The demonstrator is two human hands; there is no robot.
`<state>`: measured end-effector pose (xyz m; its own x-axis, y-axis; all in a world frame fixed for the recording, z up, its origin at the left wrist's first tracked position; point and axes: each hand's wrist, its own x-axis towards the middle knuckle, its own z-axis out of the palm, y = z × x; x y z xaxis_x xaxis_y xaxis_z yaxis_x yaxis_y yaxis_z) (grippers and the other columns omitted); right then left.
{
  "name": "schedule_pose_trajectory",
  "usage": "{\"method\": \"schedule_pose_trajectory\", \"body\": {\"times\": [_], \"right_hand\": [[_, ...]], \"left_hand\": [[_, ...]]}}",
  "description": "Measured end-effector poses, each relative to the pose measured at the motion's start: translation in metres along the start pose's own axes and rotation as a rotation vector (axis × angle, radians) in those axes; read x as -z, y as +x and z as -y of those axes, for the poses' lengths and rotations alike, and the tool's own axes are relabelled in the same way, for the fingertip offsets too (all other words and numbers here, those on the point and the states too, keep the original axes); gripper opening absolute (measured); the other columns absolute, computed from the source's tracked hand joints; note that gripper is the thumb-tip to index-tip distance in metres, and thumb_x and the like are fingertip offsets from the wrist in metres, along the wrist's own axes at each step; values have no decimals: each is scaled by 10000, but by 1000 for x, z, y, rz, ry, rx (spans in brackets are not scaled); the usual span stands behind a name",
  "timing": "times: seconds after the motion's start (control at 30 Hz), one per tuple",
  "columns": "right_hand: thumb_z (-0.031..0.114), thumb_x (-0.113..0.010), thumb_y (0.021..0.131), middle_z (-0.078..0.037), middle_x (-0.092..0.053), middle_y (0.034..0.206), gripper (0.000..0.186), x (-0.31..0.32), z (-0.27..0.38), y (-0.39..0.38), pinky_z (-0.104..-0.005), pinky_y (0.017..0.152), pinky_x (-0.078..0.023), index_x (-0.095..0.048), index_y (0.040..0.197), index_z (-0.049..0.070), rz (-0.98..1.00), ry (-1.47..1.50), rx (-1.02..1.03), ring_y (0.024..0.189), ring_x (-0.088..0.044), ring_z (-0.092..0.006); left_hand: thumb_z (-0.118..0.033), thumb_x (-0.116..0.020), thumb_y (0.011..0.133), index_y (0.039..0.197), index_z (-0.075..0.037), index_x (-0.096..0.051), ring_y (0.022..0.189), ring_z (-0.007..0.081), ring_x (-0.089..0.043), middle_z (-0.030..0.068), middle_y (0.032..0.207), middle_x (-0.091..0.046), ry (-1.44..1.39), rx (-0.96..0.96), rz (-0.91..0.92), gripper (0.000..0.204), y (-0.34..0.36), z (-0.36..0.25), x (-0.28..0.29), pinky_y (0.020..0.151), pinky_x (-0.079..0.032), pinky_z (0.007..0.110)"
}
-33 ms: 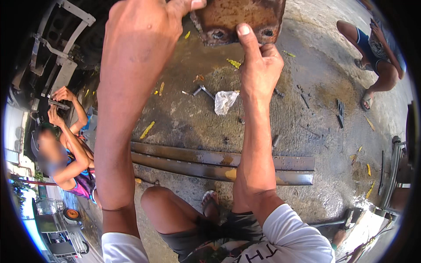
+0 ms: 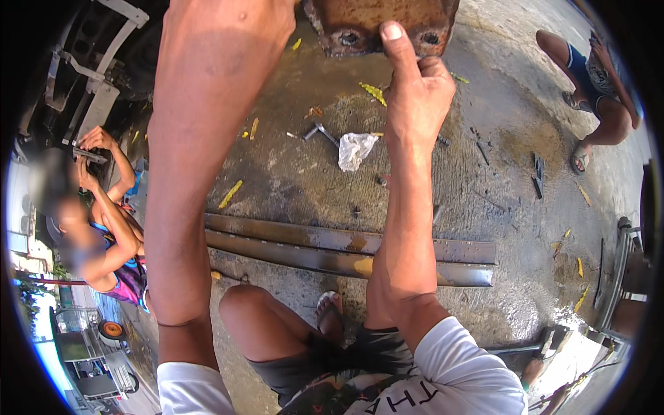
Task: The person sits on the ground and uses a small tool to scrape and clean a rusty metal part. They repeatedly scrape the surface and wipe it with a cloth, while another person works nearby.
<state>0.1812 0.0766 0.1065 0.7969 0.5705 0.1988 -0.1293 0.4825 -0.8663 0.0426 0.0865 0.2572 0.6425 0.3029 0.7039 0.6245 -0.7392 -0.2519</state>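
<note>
A rusty brown metal plate (image 2: 353,17) with two holes along its lower edge hangs at the top centre, cut off by the frame. My right hand (image 2: 418,90) grips that edge, thumb on the face between the holes and fingers curled behind. My left hand (image 2: 228,24) is raised at the plate's left, its fingers out of frame, so its hold cannot be seen. Below, on the wet concrete, lie a crumpled plastic bag (image 2: 356,151), a T-shaped metal tool (image 2: 320,131) and two long metal bars (image 2: 311,256).
A co-worker (image 2: 117,242) at left holds both hands up to a metal vehicle frame (image 2: 104,97). Another person (image 2: 591,90) squats at upper right. A metal structure (image 2: 626,263) stands at right, a wheeled cart (image 2: 97,366) at lower left. Leaves and small metal pieces dot the floor.
Both my hands and the plate have shifted slightly upward in the picture. My left thumb, seen at the top before, is now out of frame.
</note>
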Motion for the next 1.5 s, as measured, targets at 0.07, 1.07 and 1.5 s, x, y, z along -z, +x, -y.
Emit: {"method": "schedule_pose_trajectory", "body": {"times": [0.07, 1.07, 1.5], "right_hand": [[395, -785, 915, 52, -546, 665, 387, -13, 19, -5, -227, 505, -315, -661, 842, 37, -98, 11, 1, 563, -423, -26], [440, -594, 1005, -226, -560, 1414, 632, 131, -289, -138, -506, 1037, -497, -368, 1530, 172, 1542, -1539, -220, 1352, -516, -402], [358, -557, 1032, -217, -706, 1147, 383, 192, -355, -152, -486, 935, -540, -510, 1326, 118, 1116, -1179, -226, 1138, -676, -386]], "left_hand": [[-210, -704, 947, 918, 82, -713, 601, 127, -577, 101, 664, -645, -74, 292, 115, 293, 17, -38, 10, 631, -489, 338], [-253, -716, 937, 1006, 51, -726, 658, 179, -640, 158, 699, -687, -589, 378, -46, 312, 4, -9, -13, 650, -500, 335], [-386, -772, 916, 1137, 33, -727, 725, 88, -540, 68, 747, -676, -475, 482, 64, 476, 8, -2, -33, 754, -488, 290]]}}
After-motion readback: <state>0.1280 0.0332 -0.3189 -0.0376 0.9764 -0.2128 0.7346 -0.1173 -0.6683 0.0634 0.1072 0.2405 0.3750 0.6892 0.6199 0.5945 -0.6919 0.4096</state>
